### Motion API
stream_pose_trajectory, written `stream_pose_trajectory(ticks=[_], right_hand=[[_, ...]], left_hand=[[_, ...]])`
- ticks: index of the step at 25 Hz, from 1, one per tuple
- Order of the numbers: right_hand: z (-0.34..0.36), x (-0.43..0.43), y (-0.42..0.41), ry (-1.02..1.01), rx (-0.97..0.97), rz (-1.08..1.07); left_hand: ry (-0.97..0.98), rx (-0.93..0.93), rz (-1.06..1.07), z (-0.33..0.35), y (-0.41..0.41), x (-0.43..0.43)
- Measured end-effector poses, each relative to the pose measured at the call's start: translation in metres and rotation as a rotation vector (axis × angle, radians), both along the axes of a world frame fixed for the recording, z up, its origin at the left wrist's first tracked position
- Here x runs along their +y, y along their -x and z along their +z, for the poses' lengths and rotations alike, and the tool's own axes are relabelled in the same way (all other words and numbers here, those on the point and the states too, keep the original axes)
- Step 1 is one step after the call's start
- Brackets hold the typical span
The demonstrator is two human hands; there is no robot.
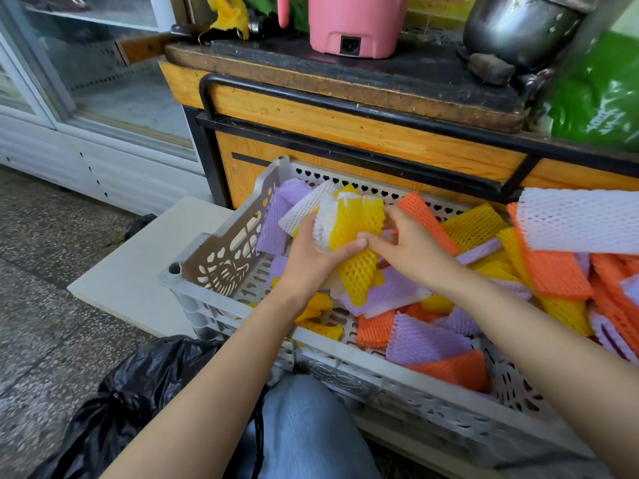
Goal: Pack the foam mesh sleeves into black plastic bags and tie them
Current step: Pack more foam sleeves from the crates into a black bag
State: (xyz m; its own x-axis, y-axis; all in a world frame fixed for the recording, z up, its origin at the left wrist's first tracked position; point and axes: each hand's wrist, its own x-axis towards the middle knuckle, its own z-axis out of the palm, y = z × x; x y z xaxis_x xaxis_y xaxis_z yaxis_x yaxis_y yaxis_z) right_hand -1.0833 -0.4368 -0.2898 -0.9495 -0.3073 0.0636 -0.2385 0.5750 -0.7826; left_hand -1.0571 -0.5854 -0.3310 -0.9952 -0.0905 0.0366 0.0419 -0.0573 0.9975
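Now a bundle of yellow and white foam mesh sleeves [356, 223] is held up over the crate [221, 250], clamped between both hands. The left hand [311, 250] is wrapped round its near side, thumb laid across the front. The right hand [408, 247] is curled onto the opposite edge, so the stack is squeezed flat and stopped from springing apart (foam like this looks light and bouncy). Below and right of the hands, loose sleeves [553, 274] in orange, purple and yellow are heaped in the crate. Down by the left forearm, the black plastic bag [138, 385] is seen crumpled, its mouth not clearly shown. A gathering step is judged to be in hand, with plenty unpacked.
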Motion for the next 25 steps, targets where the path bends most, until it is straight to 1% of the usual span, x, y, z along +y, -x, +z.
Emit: stream_pose_trajectory(ticks=[2,3,4,6,8,10,11,13,15,16,20,22,25], right_hand=[[-0.006,0.007,-0.002,0.193,-0.117,0.024],[-0.014,0.013,0.000,0.216,-0.117,0.018],[-0.025,0.020,0.004,0.166,-0.094,0.006],[-0.055,0.036,0.013,-0.102,-0.051,0.000],[-0.087,0.048,0.018,-0.385,-0.092,0.019],[-0.107,0.050,0.020,-0.538,-0.150,0.078],[-0.113,0.049,0.022,-0.596,-0.138,0.100],[-0.115,0.044,0.028,-0.687,-0.046,0.081],[-0.107,0.039,0.032,-0.710,0.088,0.021],[-0.102,0.037,0.032,-0.687,0.142,-0.002],[-0.072,0.040,0.023,-0.501,0.269,-0.093],[-0.056,0.044,0.016,-0.524,0.349,-0.170],[-0.030,0.045,0.006,-0.622,0.437,-0.331]], left_hand=[[0.077,0.022,0.120,-0.002,0.002,-0.003],[0.102,0.026,0.177,-0.001,0.003,-0.005],[0.110,0.023,0.216,-0.002,0.005,-0.006],[0.089,0.003,0.247,-0.003,0.006,-0.007],[0.090,-0.008,0.249,-0.003,0.006,-0.007],[0.099,-0.005,0.244,-0.004,0.006,-0.007],[0.100,-0.003,0.241,-0.004,0.006,-0.007],[0.104,0.000,0.233,-0.006,0.007,-0.006],[0.102,0.007,0.231,-0.006,0.007,-0.006],[0.094,0.013,0.238,-0.006,0.007,-0.006],[0.079,0.080,0.381,-0.002,0.006,-0.007],[0.085,0.120,0.450,0.001,0.003,-0.006],[0.060,0.136,0.479,0.007,-0.003,-0.006]])
